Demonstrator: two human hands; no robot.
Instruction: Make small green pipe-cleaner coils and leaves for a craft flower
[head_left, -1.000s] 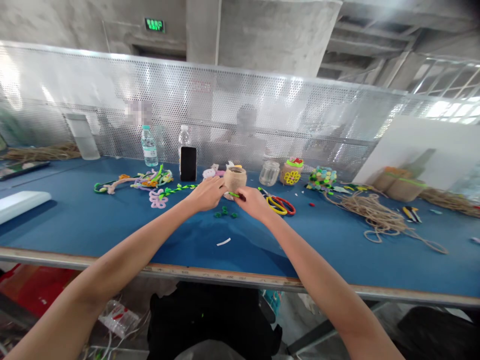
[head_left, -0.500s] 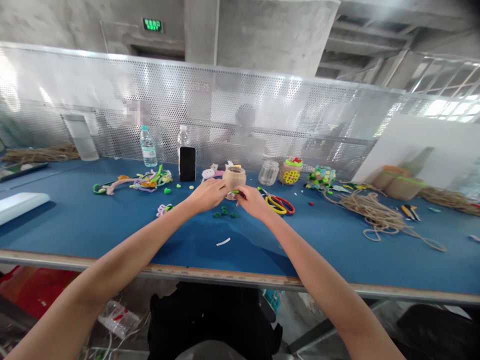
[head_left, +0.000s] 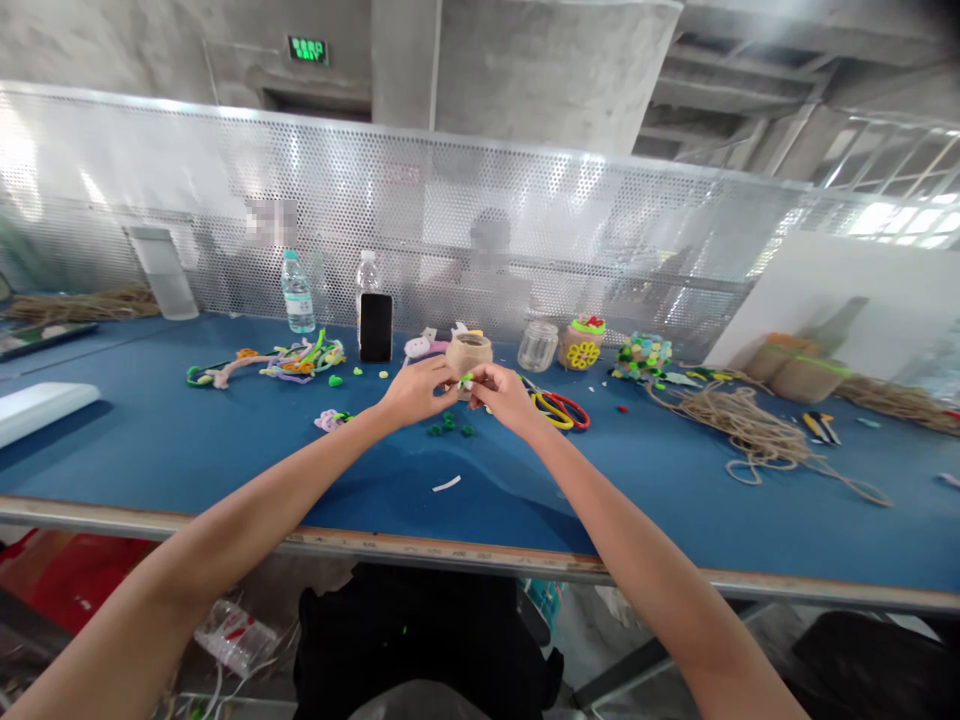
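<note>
My left hand (head_left: 417,391) and my right hand (head_left: 504,393) meet at the table's middle, fingers closed in a pinch. Between their fingertips is a small bright-green piece with a pale part (head_left: 466,382); its exact kind is too small to make out. Right behind it stands a twine-wrapped jar (head_left: 470,349), its lower part hidden by my hands. Whether the fingers touch the jar I cannot tell. Dark-green fuzzy bits (head_left: 448,424) lie just in front. Beside my right hand are scissors with yellow handles (head_left: 553,411) and a red-handled pair (head_left: 574,408).
Behind stand a phone (head_left: 376,328), a water bottle (head_left: 298,292), a glass jar (head_left: 538,347) and a decorated jar (head_left: 582,345). Pipe cleaners (head_left: 292,360) lie left, loose twine (head_left: 739,425) and pliers-like cutters (head_left: 822,427) right. A white strip (head_left: 447,484) lies near the front edge.
The bright-green piece has come slightly up between my fingertips, and a pale part of it now shows. My hands have shifted a little; the jar stays about where it was.
</note>
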